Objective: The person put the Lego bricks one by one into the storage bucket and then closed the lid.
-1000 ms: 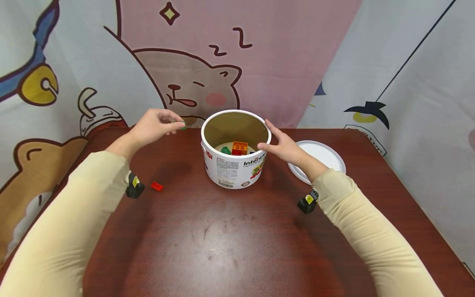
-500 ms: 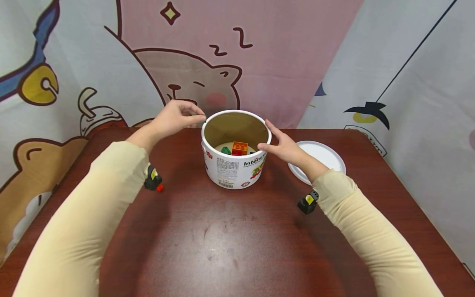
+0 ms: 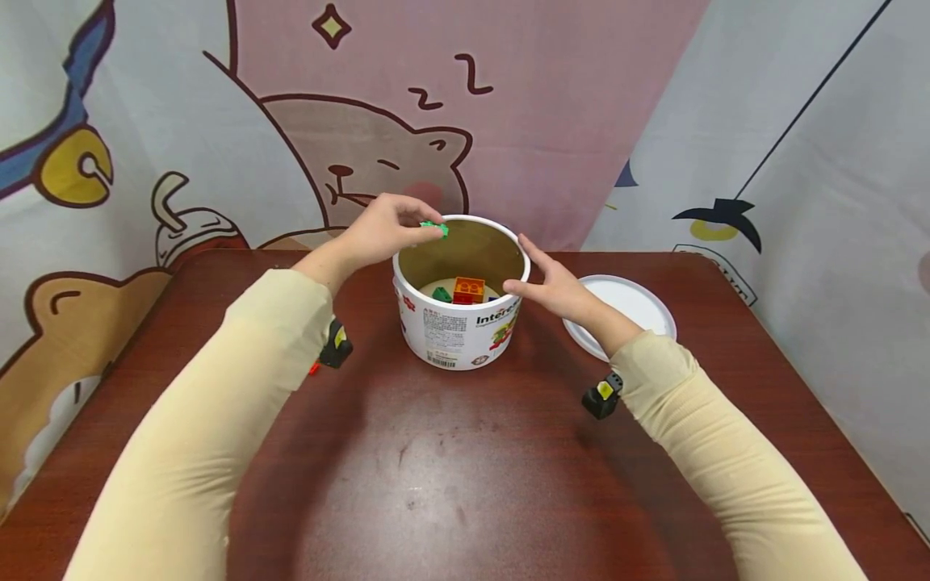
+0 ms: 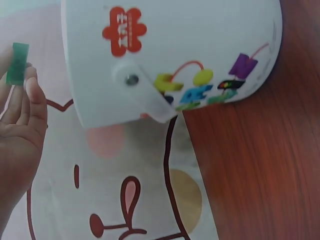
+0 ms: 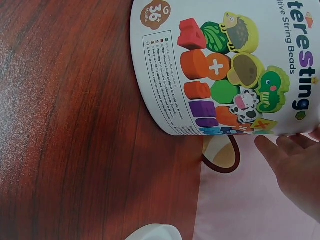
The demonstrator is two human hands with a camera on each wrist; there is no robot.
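A white bucket (image 3: 465,335) with printed labels stands upright toward the back of the table. On its bottom lie an orange brick (image 3: 469,289), a green brick (image 3: 441,294) and a bit of something blue. My left hand (image 3: 388,232) pinches a small green brick (image 3: 438,229) between thumb and fingers, over the bucket's left rim. In the left wrist view that green brick (image 4: 18,63) shows at the fingertips, beside the bucket (image 4: 165,55). My right hand (image 3: 555,286) rests on the bucket's right rim, fingers along the outside and thumb at the front edge.
A round white lid (image 3: 628,307) lies on the table right of the bucket, partly behind the right forearm. A small red brick (image 3: 314,369) lies on the left, mostly hidden by the left wrist camera (image 3: 337,345). A printed curtain (image 3: 581,121) hangs behind the table.
My left hand has moved right with the green brick, from left of the bucket to over its rim. Its wrist now covers most of the red brick. The right hand has stayed put.
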